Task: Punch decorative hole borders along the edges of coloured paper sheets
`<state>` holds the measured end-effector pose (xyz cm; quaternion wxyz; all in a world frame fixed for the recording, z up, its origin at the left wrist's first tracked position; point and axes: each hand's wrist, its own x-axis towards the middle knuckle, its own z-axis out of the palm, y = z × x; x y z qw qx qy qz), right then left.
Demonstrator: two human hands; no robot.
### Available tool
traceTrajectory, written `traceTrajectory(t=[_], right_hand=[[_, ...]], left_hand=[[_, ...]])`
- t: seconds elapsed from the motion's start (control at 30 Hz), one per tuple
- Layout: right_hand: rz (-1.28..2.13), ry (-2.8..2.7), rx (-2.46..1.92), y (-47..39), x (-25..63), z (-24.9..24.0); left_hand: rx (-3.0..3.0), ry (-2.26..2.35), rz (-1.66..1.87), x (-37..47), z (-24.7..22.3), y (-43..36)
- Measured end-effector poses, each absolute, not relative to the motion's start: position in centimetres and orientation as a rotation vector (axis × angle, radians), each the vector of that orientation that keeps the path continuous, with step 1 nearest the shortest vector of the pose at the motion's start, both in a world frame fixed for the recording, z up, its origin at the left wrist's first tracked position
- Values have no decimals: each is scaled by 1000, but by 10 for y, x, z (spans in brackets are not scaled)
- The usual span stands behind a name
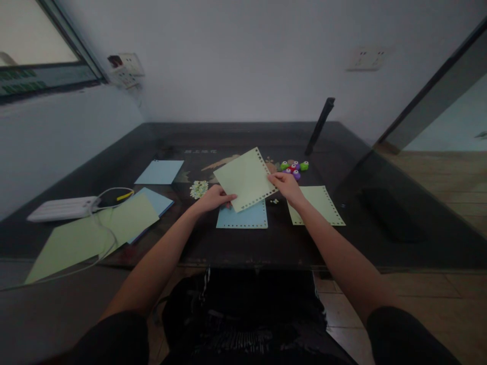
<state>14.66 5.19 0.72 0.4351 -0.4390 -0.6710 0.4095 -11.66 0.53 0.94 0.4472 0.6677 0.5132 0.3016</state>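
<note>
Black sleeves (114,334) came nearest, with dark clothing (262,314) between them and the bench (243,251) just beyond. Both hands held one pale green sheet (243,180), tilted and lifted at least partly over a blue sheet (239,218). The left hand (213,198) had its fingers pinched on the sheet's near-left corner, thumb on top; the right hand (289,187) had its fingers closed on the holed right edge.

Holes ran along two edges of the held sheet, and the blue one just below the fingers had them too, as did a second green sheet (317,203) beside the right wrist. That much of the punching looked done; the held sheet was not yet laid flat. Left of the left fingers lay a far blue sheet (160,172) and, nearer, overlapping green sheets (129,218); whether these awaited work could not be told.

No containers showed. Loose on the bench sat a pale flower-like cluster (199,189) just beside the left fingers, tiny pale bits (274,201) just nearer than the right fingers, and a clump of coloured toys (292,168) just beyond them.
</note>
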Motion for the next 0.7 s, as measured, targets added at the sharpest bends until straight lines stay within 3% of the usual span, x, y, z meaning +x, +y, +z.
traceTrajectory(t=[0.3, 0.7], right_hand=[[1206, -1578, -1056, 53, 145, 5], [1077, -1742, -1124, 62, 133, -3]], left_hand=[[1324, 1368, 1180, -127, 7, 14], [887, 1274, 1451, -131, 12, 15]])
